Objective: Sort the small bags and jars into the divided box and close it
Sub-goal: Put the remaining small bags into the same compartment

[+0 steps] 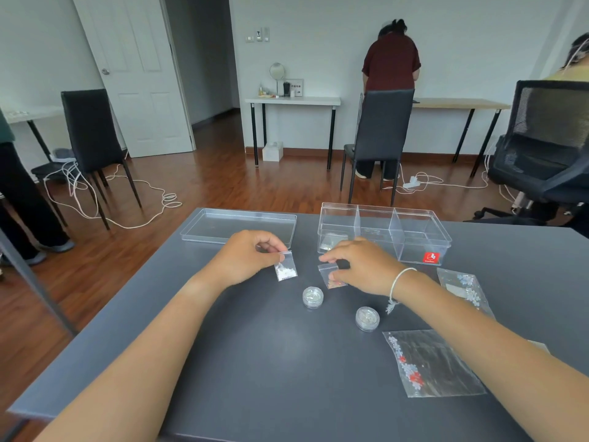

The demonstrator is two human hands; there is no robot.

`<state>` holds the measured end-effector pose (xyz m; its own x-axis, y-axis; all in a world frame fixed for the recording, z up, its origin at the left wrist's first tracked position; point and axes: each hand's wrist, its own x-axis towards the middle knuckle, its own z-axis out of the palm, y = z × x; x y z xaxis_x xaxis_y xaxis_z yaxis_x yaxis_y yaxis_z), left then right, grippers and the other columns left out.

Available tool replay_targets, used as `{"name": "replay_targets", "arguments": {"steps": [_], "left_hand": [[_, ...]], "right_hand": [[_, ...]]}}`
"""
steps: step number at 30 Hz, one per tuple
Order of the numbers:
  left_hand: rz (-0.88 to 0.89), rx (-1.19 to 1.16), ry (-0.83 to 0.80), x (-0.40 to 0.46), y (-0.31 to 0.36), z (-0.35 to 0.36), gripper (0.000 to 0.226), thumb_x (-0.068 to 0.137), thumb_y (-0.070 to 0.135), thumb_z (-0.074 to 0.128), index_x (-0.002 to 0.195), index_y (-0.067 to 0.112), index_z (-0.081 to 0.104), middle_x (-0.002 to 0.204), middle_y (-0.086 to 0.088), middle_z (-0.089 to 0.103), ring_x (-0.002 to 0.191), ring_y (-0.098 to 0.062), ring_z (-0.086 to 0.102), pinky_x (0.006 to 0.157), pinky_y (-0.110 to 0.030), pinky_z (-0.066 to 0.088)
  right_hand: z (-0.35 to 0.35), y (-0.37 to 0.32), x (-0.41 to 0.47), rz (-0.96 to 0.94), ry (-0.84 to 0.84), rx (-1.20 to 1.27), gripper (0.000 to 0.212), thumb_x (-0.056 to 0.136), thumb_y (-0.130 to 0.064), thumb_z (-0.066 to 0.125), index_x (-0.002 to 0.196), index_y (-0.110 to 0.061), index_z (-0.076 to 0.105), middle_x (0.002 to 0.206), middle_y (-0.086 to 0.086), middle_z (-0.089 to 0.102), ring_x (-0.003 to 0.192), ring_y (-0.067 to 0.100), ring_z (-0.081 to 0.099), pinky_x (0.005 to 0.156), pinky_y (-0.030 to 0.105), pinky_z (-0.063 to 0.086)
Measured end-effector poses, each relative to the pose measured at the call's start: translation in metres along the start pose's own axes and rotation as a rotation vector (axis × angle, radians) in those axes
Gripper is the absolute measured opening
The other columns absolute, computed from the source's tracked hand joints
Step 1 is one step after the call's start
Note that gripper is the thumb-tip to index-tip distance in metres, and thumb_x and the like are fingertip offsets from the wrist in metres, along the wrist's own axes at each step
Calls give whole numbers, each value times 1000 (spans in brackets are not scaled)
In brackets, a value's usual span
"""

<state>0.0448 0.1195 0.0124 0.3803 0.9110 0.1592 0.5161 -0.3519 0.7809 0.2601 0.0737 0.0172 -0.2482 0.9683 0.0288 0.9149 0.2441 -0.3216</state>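
My left hand (247, 255) pinches the top of a small clear bag of white bits (286, 269), lifted just off the table. My right hand (360, 264) grips a second small clear bag (330, 275) that rests on the table. Two small round clear jars (313, 296) (367, 318) stand in front of the hands. The clear divided box (382, 231) stands open behind my right hand, with something small in its left compartment. Its clear lid (237, 226) lies flat to the left of the box.
Two larger clear bags with flower print lie on the grey table (255, 362) to the right (433, 362) (463, 290). Chairs, cables on the floor and other people are beyond the table's far edge.
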Motion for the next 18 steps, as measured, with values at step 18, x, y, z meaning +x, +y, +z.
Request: {"name": "replay_targets", "arguments": {"steps": [18], "left_hand": [[34, -148, 19, 23, 50, -8, 12, 79, 13, 67, 78, 25, 69, 58, 19, 61, 52, 13, 52, 47, 2, 34]], "right_hand": [[-34, 20, -18, 15, 405, 527, 13, 82, -12, 60, 74, -21, 64, 71, -14, 58, 57, -14, 50, 56, -1, 35]]}}
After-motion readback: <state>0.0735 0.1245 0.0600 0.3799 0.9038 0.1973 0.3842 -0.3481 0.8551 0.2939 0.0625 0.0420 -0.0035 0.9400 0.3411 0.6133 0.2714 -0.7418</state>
